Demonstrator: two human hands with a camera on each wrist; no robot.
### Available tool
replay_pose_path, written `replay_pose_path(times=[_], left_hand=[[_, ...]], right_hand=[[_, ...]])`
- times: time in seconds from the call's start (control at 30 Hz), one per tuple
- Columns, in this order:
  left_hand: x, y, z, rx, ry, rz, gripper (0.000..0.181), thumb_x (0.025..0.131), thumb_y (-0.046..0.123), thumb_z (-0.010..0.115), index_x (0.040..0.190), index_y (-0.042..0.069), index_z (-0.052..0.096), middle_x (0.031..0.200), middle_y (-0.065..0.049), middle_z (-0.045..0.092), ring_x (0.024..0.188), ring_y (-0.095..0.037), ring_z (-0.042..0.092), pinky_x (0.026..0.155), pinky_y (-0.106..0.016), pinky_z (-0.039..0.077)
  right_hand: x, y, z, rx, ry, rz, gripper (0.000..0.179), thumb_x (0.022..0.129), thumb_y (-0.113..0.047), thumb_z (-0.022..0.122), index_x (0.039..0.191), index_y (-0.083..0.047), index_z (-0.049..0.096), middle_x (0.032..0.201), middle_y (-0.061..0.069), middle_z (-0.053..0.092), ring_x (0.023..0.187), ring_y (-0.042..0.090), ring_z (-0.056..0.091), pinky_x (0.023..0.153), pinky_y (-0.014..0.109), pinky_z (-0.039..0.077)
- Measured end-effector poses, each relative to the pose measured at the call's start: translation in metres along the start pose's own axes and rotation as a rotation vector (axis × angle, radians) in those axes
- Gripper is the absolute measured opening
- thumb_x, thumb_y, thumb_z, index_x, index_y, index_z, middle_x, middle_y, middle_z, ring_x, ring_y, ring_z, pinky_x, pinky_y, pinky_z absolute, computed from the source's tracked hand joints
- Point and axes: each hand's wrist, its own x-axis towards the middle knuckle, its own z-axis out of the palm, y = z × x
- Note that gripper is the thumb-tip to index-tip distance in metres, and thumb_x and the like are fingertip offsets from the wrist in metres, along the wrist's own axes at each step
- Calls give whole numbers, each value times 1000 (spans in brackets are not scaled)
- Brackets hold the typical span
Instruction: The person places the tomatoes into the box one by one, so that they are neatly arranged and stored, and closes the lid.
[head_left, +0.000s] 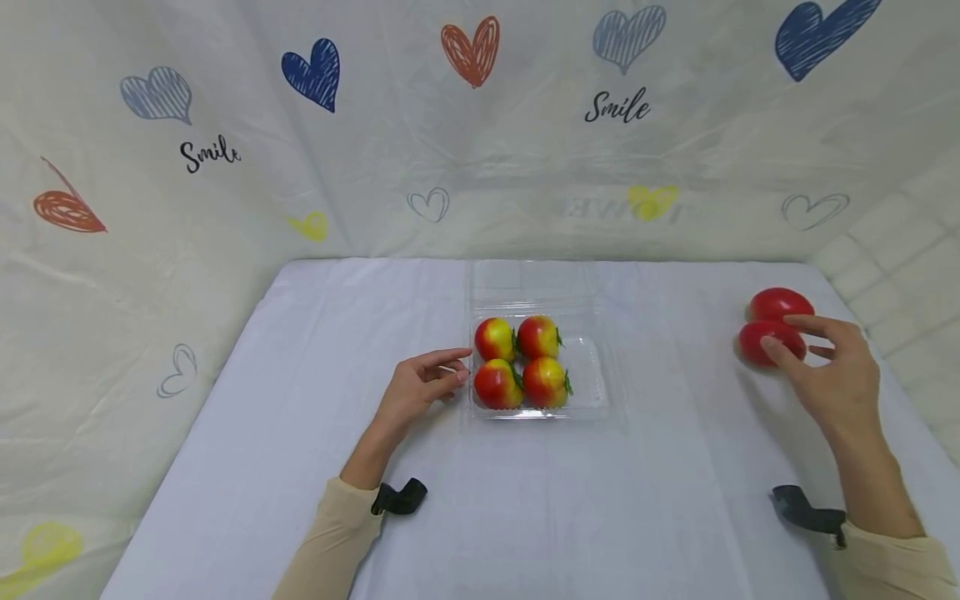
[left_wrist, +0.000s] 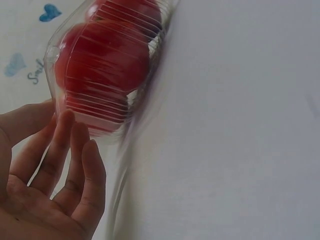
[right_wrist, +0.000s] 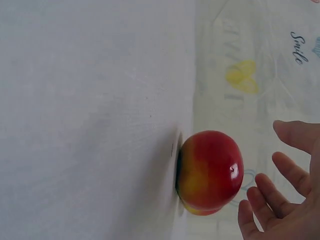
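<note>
Left hand (head_left: 420, 387), fingers loose, was at the left wall of clear box (head_left: 588, 375), four fruits (head_left: 495, 385) inside, toward far edge of table (head_left: 660, 483). Right hand (head_left: 836, 371) was wide, just beside nearer red fruit (head_left: 777, 330), by right edge.

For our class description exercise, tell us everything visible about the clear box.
The box is clear and thin-looking, seemingly plastic, with ridged walls. It sits upright on the white table, its lid open and laid back at the far side. Four red-and-yellow fruits fill its left part; the right part is bare. The left hand is at its left side; whether it touches is hard to tell.
</note>
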Motion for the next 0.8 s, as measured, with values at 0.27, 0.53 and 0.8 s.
replay_pose_path(times=[0.27, 0.53, 0.8], left_hand=[[-1, 1, 0, -1, 6, -9, 33, 96, 25, 76, 129, 25, 74, 112, -8, 72, 93, -27, 67, 80, -27, 62], [-1, 0, 1, -13, 3, 1, 37, 96, 24, 76, 133, 18, 73, 111, -8, 72, 92, -27, 67, 79, -26, 61], [0, 0, 0, -18, 2, 6, 35, 96, 25, 76, 131, 22, 74, 111, -8, 72, 93, -26, 67, 79, -26, 61]], right_hand=[[4, 7, -1, -9, -1, 23, 61, 99, -39, 67, 150, -11, 52, 156, 22, 39, 129, 25, 40, 72, 9, 32], [6, 13, -1, -16, -53, 22, 66, 99, -39, 67, 152, -6, 48, 153, 25, 38, 126, 25, 39, 73, 11, 33], [10, 20, 0, -17, -151, 1, 76, 101, -36, 66, 157, 1, 33, 156, 33, 31, 134, 51, 35, 60, 5, 33]])
